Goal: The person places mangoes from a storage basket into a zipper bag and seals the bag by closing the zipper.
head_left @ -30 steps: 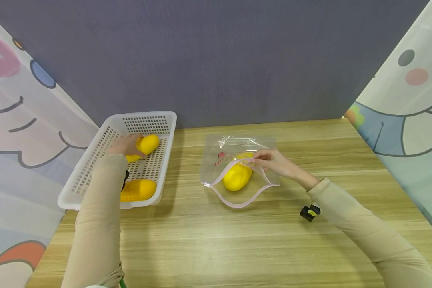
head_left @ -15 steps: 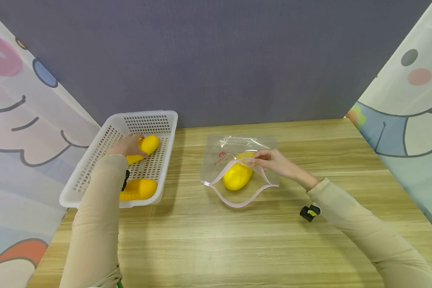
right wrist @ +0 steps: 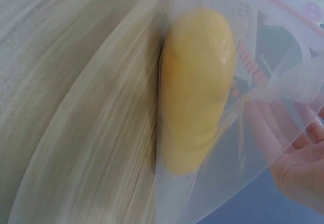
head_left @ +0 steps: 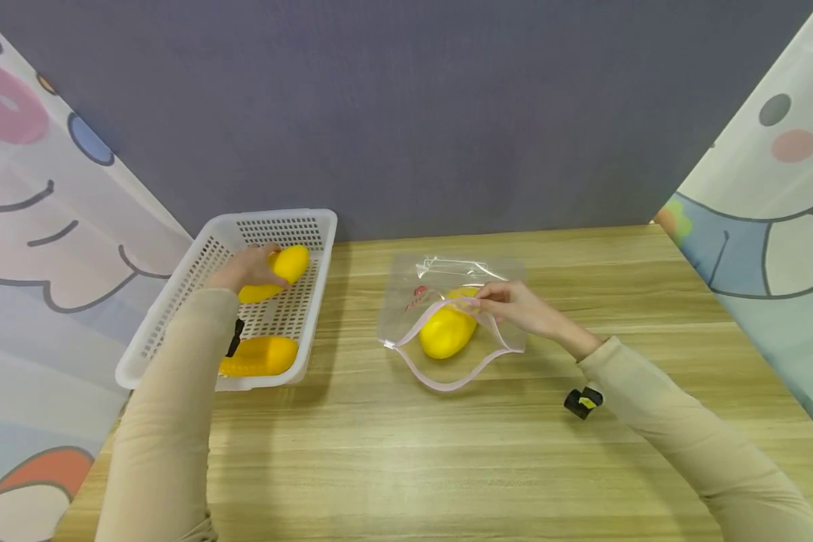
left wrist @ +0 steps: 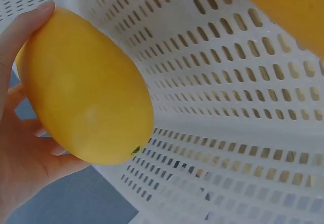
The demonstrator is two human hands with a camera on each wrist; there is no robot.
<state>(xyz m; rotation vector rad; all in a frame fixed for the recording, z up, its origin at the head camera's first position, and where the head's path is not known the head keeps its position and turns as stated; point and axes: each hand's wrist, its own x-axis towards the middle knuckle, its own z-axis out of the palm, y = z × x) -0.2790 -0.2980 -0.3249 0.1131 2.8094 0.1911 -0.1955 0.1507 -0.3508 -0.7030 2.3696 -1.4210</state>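
My left hand point(head_left: 247, 269) grips a smooth yellow mango point(head_left: 291, 263) inside the white basket, thumb on one side and fingers round the other. The left wrist view shows a small green spot at the end of this mango point(left wrist: 86, 89). Below the hand lies another yellow piece point(head_left: 257, 293), partly covered by it. My right hand point(head_left: 518, 307) pinches the upper lip of a clear zip bag point(head_left: 396, 309), whose pink-edged mouth gapes toward me. Inside the bag rests a yellow fruit point(head_left: 447, 331), oval and mango-like; its far end is behind the fingers.
The white perforated basket point(head_left: 316, 301) stands at the left of the wooden table point(head_left: 406, 467). An orange-yellow, corn-like piece point(head_left: 264, 356) with a bumpy left end lies in its near part. A grey panel point(head_left: 406, 113) closes off the back.
My left hand has shifted the mango slightly up and to the right within the basket. The right hand and the bag have stayed in place.
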